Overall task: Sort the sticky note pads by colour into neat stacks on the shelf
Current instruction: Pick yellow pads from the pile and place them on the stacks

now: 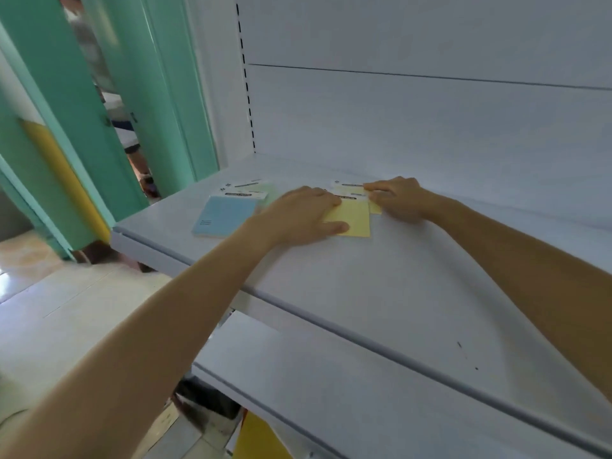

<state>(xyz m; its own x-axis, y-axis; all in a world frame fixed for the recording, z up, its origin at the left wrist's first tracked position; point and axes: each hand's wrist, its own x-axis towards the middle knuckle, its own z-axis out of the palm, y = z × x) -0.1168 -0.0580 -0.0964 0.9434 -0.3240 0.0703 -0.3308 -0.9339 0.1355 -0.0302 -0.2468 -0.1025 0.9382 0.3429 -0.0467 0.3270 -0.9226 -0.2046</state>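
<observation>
On the white shelf [381,279] lie several sticky note pads. A yellow pad [356,218] is under my left hand [304,215], whose fingers and thumb grip its left edge. A second yellow pad [354,190] lies just behind it, partly hidden, and my right hand [395,197] pinches its right side. A blue pad [227,215] rests flat to the left, untouched. Behind the blue pad a pale green pad [261,188] shows, partly covered.
The white back panel [414,111] rises right behind the pads. A lower shelf [331,385] juts out beneath. Teal door frames [66,127] stand to the left, with a person's legs partly visible in the gap. Tiled floor lies below left.
</observation>
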